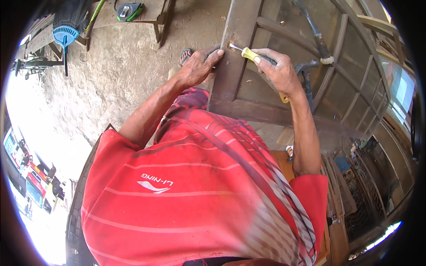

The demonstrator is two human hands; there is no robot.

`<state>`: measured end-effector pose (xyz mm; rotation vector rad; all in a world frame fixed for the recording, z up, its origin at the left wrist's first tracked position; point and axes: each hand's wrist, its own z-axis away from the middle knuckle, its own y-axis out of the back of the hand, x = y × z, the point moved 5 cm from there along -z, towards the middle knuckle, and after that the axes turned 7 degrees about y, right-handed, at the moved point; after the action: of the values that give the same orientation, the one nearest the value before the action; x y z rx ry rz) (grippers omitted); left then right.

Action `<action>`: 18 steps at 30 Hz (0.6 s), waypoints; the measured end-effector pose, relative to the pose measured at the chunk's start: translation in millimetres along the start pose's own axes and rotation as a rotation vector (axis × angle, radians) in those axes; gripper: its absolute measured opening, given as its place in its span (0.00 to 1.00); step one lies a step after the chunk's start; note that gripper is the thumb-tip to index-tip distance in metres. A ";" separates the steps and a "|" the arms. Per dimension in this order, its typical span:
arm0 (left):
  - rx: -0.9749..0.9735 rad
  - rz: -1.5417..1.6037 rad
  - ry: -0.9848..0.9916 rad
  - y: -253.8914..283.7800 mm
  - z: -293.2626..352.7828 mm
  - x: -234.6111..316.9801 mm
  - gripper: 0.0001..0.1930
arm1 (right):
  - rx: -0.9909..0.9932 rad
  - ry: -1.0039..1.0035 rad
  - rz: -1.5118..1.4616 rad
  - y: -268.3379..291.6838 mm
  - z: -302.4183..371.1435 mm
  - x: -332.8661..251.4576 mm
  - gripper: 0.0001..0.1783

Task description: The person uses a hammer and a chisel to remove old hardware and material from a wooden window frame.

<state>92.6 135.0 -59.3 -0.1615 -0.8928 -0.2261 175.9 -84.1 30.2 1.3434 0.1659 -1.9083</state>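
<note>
A brown wooden door (233,80) with inset panels lies across in front of me. My left hand (202,66) grips its left edge, thumb on top and the other fingers mostly hidden. In my right hand (280,73) is a screwdriver (249,54) with a yellow and dark handle. Its metal tip points left into a small rough recess (230,45) in the door's edge board; whether it touches the wood I cannot tell. Beside my right wrist lies a hammer (307,68), and a yellowish handle end (284,98) shows partly from under that hand.
A long dark tool (317,37) with a pale, worn end rests on the door's far panels. Back left, a green and grey tape measure (129,12) sits on a wooden bench (153,11), with a blue fan-shaped rake head (65,34) beside it. Timber (339,186) is stacked at right.
</note>
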 end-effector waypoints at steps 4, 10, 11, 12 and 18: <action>0.005 -0.065 0.016 1.9 4.9 12.1 0.30 | -0.073 -0.142 -0.007 12.6 -9.6 -0.6 0.22; 0.086 -0.049 -0.018 0.0 3.7 0.6 0.29 | 0.061 0.166 0.486 -15.8 6.8 -46.8 0.20; 0.122 -0.030 -0.042 -0.2 2.7 -3.4 0.29 | 0.062 0.183 0.552 -18.0 6.0 -49.0 0.20; 0.087 -0.023 -0.048 -2.6 1.9 -2.5 0.29 | 0.024 0.102 0.406 -13.1 4.6 -40.9 0.21; 0.095 0.029 -0.078 -5.2 2.1 3.3 0.28 | -0.100 -0.179 -0.011 9.9 -6.0 -13.7 0.22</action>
<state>91.7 130.1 -55.2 -0.0951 -0.9762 -0.1507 188.8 -80.7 42.3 1.1018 0.1768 -1.9919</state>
